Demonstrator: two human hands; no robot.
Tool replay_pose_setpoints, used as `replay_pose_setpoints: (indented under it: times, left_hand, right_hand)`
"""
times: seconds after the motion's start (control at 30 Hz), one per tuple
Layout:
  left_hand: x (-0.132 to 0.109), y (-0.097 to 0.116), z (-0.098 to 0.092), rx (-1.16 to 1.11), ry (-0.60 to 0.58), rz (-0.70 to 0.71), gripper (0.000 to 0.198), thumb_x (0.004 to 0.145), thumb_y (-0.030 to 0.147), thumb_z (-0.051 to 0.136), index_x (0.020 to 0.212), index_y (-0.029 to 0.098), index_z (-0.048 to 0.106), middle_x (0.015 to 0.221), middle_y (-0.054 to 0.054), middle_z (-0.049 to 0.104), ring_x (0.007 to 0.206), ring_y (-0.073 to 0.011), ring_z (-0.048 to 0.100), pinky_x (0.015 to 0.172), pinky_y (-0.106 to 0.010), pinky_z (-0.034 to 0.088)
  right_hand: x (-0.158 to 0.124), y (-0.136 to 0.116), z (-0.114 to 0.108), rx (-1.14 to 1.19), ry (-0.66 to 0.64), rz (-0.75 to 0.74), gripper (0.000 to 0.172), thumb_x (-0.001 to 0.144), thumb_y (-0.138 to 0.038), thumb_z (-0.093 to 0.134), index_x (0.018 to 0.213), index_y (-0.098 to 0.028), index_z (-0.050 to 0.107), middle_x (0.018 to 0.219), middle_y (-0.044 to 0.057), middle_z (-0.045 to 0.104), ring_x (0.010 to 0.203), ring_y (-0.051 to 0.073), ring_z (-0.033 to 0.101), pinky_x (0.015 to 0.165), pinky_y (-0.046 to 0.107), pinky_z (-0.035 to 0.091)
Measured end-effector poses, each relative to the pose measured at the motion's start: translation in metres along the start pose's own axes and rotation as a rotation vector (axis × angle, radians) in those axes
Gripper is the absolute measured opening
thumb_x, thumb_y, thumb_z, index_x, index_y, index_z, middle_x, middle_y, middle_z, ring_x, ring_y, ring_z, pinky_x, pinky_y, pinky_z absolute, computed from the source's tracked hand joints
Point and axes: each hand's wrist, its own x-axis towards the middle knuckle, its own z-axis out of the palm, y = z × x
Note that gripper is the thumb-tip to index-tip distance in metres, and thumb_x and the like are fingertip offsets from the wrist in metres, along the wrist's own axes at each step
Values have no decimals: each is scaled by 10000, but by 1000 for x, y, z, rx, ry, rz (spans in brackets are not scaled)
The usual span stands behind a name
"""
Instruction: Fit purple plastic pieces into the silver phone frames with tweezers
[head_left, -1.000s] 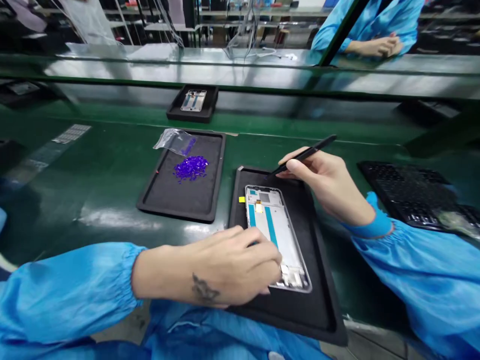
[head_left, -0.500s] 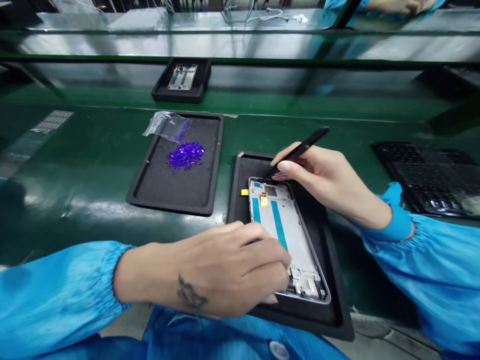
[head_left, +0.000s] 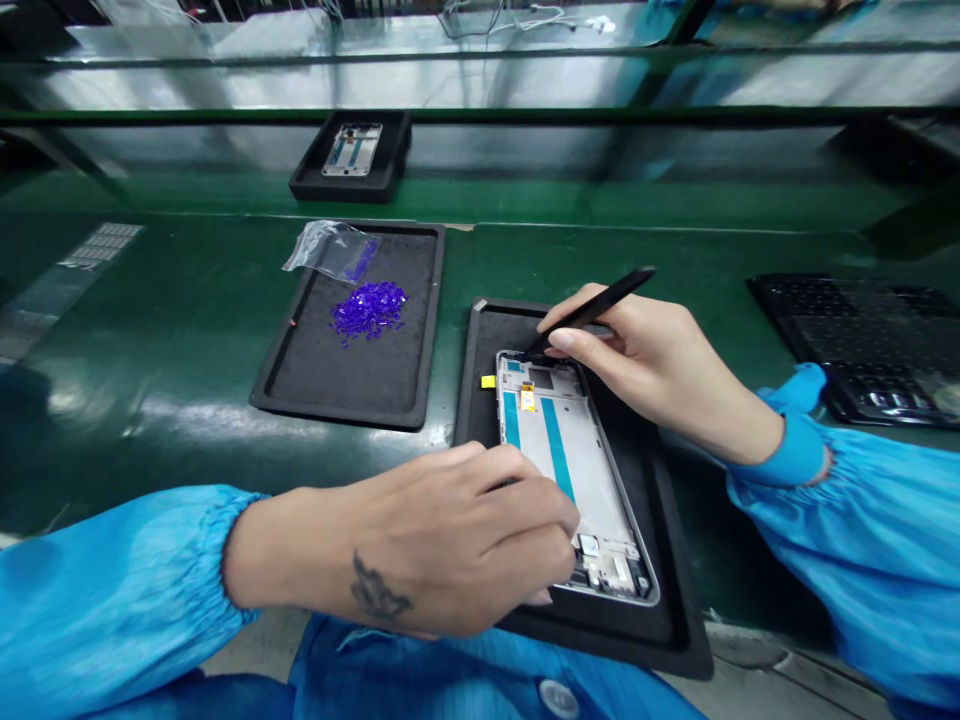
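Observation:
A phone frame [head_left: 600, 470] with a silver back plate and blue strips lies in a black tray [head_left: 664, 620] on the bench. My right hand [head_left: 645, 355] grips black tweezers [head_left: 600, 303] like a pen. Their tip touches or hovers just over the top end of the phone frame. Across the frame's lower left side rests my left hand [head_left: 450, 540], its fingers curled closed. What those fingertips pinch, if anything, is hidden under the hand. A small yellow tab [head_left: 489, 382] sticks out from the frame's upper left edge.
To the left, another black tray [head_left: 345, 385] carries a heap of tiny purple pieces [head_left: 369, 310] and a clear plastic bag [head_left: 330, 248]. Behind it, a small black box [head_left: 390, 180] holds another phone frame [head_left: 352, 150]. Black trays with covers [head_left: 862, 340] lie at the right.
The tweezers have tilted slightly flatter, their rear end a little lower, with the tip still at the frame's top end. The left hand looks unchanged; the whole view has shifted slightly.

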Motion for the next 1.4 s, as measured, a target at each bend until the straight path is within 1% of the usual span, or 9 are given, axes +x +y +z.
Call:
replay_pose_setpoints:
  times: [0.1, 0.27, 0.37, 0.53, 0.63, 0.8, 1.0, 1.13, 1.4]
  left_hand:
    - [-1, 0, 1, 8, -1, 4, 153, 1030, 177, 436, 972, 149, 574, 1132, -73, 657, 1010, -193, 543, 928, -348, 535]
    - [0, 0, 0, 8, -24, 5, 161, 1034, 167, 426, 978, 148, 576, 1120, -64, 662, 1010, -189, 550, 927, -343, 536]
    - [1, 0, -2, -2, -30, -3, 168, 1036, 167, 420, 991, 148, 580, 1128, -68, 662, 1001, -191, 545, 909, -346, 542]
    - [1, 1, -2, -17, -16, -1, 165, 1034, 174, 429, 982, 137, 580, 1118, -79, 656, 985, -206, 546, 871, -358, 549]
    - [1, 1, -2, -21, -21, -7, 178, 1032, 158, 411, 979, 142, 581, 1112, -76, 656, 985, -205, 544, 887, -354, 549]
    - [1, 1, -2, -23, -23, -12, 193, 1039, 177, 403, 970, 152, 581, 1112, -83, 655, 986, -200, 548, 888, -351, 551]
    - [1, 1, -2, -33, -37, -14, 172, 1035, 184, 422, 983, 151, 582, 1136, -80, 654, 1006, -201, 558, 890, -354, 553]
    - [1, 1, -3, -30, -37, -14, 164, 1032, 171, 425, 985, 148, 581, 1146, -72, 656, 1014, -198, 548, 904, -355, 551]
    - [0, 0, -1, -21, -21, -6, 149, 1028, 181, 444, 976, 153, 581, 1131, -77, 653, 1014, -191, 554, 904, -347, 551]
  right_hand:
    - [-2, -2, -4, -8, -6, -10, 231, 939, -464, 625, 977, -260, 727, 958, 46, 742, 820, 228, 693, 771, 364, 553]
    - [-3, 0, -8, 231, -1, 124, 234, 932, -455, 654, 1019, -248, 720, 962, 35, 750, 840, 221, 727, 749, 351, 591]
    - [-2, 1, -7, 312, -39, 143, 202, 942, -414, 657, 1010, -235, 719, 943, 29, 757, 855, 204, 735, 745, 322, 602]
    - [-1, -2, -6, 243, -61, 108, 182, 964, -348, 627, 959, -198, 730, 961, 43, 746, 828, 161, 717, 753, 270, 600]
    - [-1, -2, -6, 199, -62, 76, 189, 965, -335, 617, 915, -194, 732, 985, 48, 739, 809, 148, 705, 735, 255, 595]
    - [-2, -2, -5, 97, -45, 64, 198, 974, -346, 598, 938, -203, 730, 1015, 45, 751, 834, 160, 700, 742, 269, 573]
    - [-3, -2, -3, 68, -37, 62, 216, 969, -368, 599, 967, -192, 725, 985, 44, 763, 825, 167, 705, 722, 265, 560]
    - [-5, -2, -2, 54, -32, 56, 230, 972, -380, 602, 1024, -190, 720, 987, 44, 760, 819, 168, 705, 705, 273, 533]
    - [-4, -1, -2, 37, 0, 61, 205, 952, -404, 621, 978, -236, 736, 959, 34, 748, 842, 208, 702, 735, 317, 541]
